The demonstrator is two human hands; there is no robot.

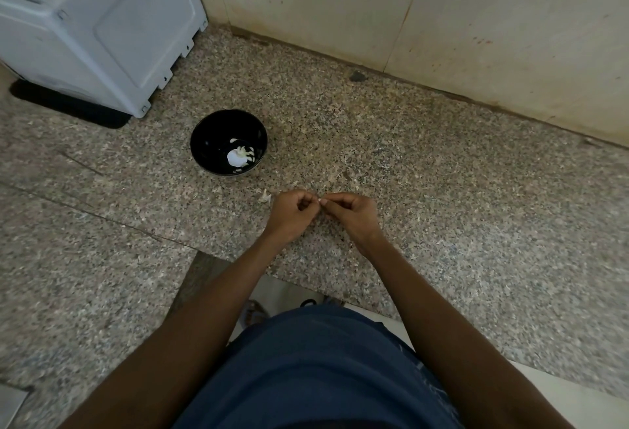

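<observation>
The light is soft, flat and a bit dim. The speckled counter (442,190) is lit evenly from near to far. The left hand (292,216) and right hand (354,216) in the middle throw only faint shadows on it. Both hands look a little soft, and the tiny white bit (320,201) they pinch is too small to see well. The wide lens bends straight lines, so the foot of the wall (340,13) curves. The far corners look blurry.
</observation>
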